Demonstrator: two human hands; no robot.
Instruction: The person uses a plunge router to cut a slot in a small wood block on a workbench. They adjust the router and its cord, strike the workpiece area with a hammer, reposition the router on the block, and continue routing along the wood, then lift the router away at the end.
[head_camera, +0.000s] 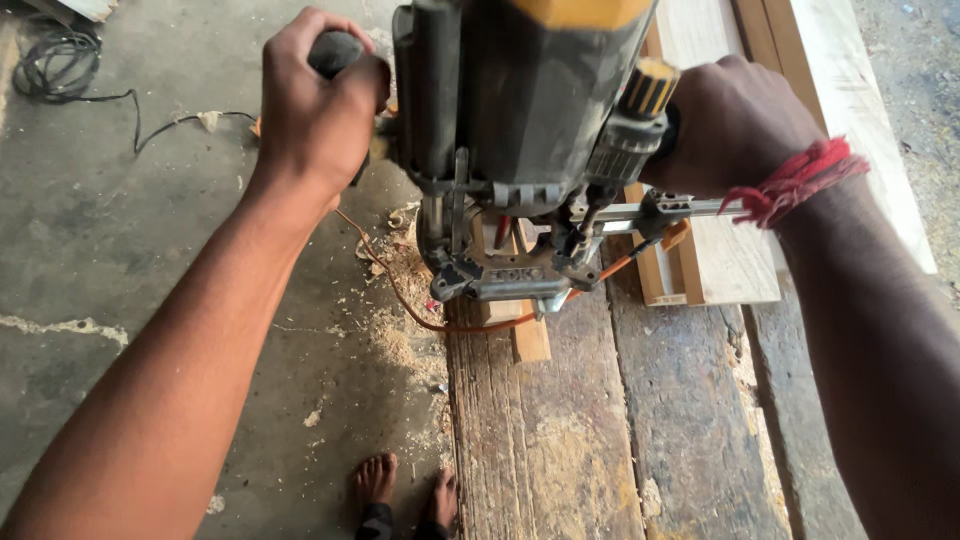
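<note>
a dark grey, yellow-topped plunge router with a steel base and twin guide columns (520, 150) stands upright on a narrow pale wood strip (530, 335), which lies on weathered grey-brown planks (620, 420). the machine looks heavy, rigid and top-weighted; its motor housing appears smooth and dusty, so the two side handles are judged the proper places to take hold, one on each flank, level with the motor. the person's left hand (315, 105) is wrapped around the rounded black left handle (335, 50), fingers curled tight and pressed together over it. the person's right hand (735, 125) closes on the opposite handle, which is hidden behind the ribbed yellow depth knob (650, 87); its fingers cannot be seen, though the knuckles suggest a closed fist. a red thread band (795, 180) circles the right wrist. an orange power cord (400, 290) loops beside the base, across sawdust (400, 340) on the grey concrete floor (120, 250). pale sawn boards (840, 80) lie beyond the router to the right. two bare feet (405, 490) show at the lower edge, and a black cable coil (55, 60) lies at upper left.
</note>
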